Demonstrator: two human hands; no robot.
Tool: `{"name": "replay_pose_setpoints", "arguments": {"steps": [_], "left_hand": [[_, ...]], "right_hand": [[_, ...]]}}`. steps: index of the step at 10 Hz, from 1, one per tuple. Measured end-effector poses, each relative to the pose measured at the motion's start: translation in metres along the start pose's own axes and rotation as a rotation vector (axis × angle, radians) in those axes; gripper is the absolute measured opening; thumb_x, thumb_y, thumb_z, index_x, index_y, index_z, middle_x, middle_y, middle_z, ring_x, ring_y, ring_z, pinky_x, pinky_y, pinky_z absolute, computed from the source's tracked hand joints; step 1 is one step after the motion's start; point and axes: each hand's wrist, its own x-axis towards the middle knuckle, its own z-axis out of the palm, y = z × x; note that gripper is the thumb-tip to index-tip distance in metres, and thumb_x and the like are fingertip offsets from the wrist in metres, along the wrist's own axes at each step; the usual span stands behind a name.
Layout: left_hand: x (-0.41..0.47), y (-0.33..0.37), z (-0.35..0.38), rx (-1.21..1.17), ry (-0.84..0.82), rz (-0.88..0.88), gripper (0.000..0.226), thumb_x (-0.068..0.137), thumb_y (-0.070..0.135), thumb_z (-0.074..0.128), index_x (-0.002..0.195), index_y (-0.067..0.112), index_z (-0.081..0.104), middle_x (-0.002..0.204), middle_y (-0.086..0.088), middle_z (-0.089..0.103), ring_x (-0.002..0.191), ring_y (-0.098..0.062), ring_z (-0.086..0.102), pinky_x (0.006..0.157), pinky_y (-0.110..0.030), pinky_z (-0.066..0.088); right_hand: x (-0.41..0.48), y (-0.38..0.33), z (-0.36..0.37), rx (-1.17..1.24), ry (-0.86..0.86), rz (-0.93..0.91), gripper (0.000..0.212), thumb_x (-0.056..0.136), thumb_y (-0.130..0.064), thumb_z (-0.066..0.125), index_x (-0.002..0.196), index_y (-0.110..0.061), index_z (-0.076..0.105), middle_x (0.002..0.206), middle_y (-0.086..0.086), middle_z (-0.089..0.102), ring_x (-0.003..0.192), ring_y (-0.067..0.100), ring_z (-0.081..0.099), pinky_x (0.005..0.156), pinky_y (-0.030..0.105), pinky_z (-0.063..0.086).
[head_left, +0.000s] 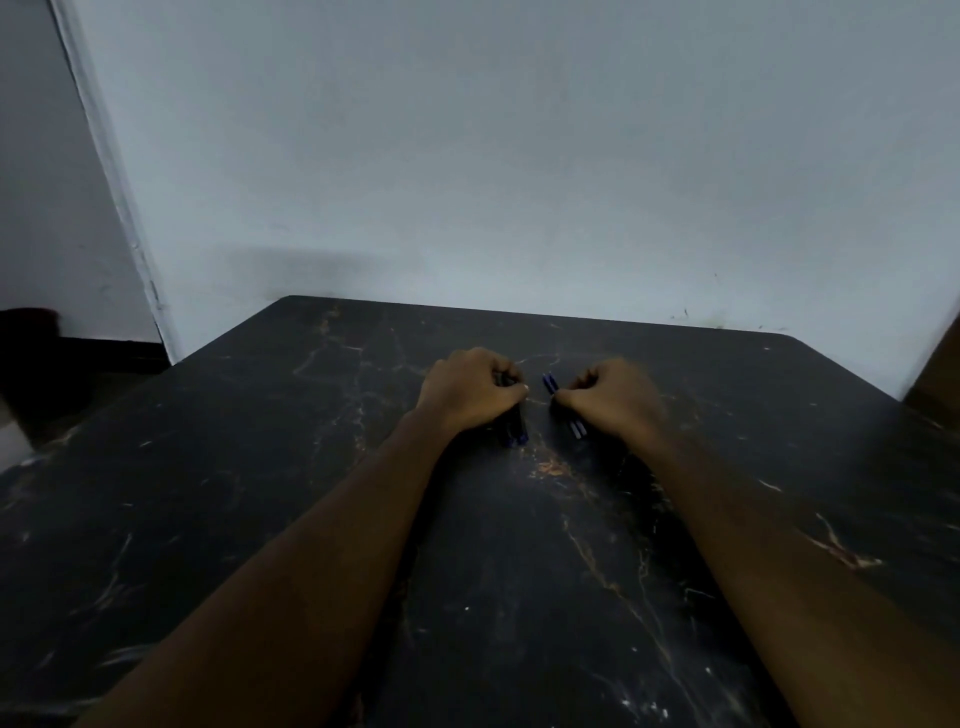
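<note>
Both of my hands rest on a black marble-patterned table (519, 545), near its far middle. My left hand (470, 392) grips a bundle of dark blue pens (514, 434), whose ends stick out below the fist. My right hand (613, 397) holds a smaller bundle of blue pens (577, 429); tips show above the thumb and below the palm. A narrow gap separates the two fists. How many pens each hand holds is hidden by the fingers.
A pale wall (519, 156) stands right behind the table's far edge. To the left is a doorway or corner with a dark object (31, 332) on the floor. A brown object (935, 379) is at the right edge.
</note>
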Motion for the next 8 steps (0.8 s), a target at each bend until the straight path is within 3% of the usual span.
{"name": "replay_pose_setpoints", "arguments": {"steps": [2, 3, 5, 8], "left_hand": [[0.0009, 0.0, 0.0014, -0.014, 0.004, -0.024, 0.02, 0.075, 0.048, 0.065, 0.089, 0.037, 0.074, 0.089, 0.013, 0.073, 0.084, -0.011, 0.066, 0.07, -0.024, 0.045], [0.0017, 0.0001, 0.0014, -0.021, -0.004, -0.035, 0.019, 0.077, 0.046, 0.065, 0.089, 0.035, 0.075, 0.089, 0.011, 0.073, 0.085, -0.012, 0.067, 0.075, -0.03, 0.053], [-0.0003, 0.0009, -0.0005, -0.022, 0.008, -0.005, 0.018, 0.08, 0.04, 0.064, 0.092, 0.034, 0.075, 0.092, 0.011, 0.074, 0.087, -0.012, 0.067, 0.079, -0.031, 0.054], [-0.0003, 0.0038, -0.0007, -0.065, 0.039, 0.015, 0.02, 0.079, 0.042, 0.064, 0.094, 0.035, 0.076, 0.095, 0.011, 0.074, 0.089, -0.012, 0.067, 0.076, -0.028, 0.052]], "right_hand": [[-0.0017, -0.001, -0.0002, -0.027, 0.008, -0.014, 0.023, 0.074, -0.041, 0.071, 0.067, -0.02, 0.076, 0.053, -0.006, 0.066, 0.05, 0.009, 0.062, 0.047, 0.022, 0.043], [-0.002, -0.0016, 0.0, -0.04, 0.02, -0.008, 0.025, 0.074, -0.039, 0.069, 0.06, -0.02, 0.075, 0.045, -0.009, 0.062, 0.043, 0.005, 0.059, 0.047, 0.021, 0.041], [-0.0011, -0.003, 0.0009, -0.055, 0.022, -0.013, 0.026, 0.075, -0.041, 0.069, 0.066, -0.018, 0.076, 0.052, -0.004, 0.067, 0.052, 0.013, 0.064, 0.055, 0.032, 0.056], [-0.0046, -0.0045, -0.0018, -0.016, 0.068, -0.007, 0.04, 0.081, -0.047, 0.061, 0.055, -0.018, 0.072, 0.047, -0.004, 0.063, 0.047, 0.011, 0.06, 0.047, 0.02, 0.035]]}}
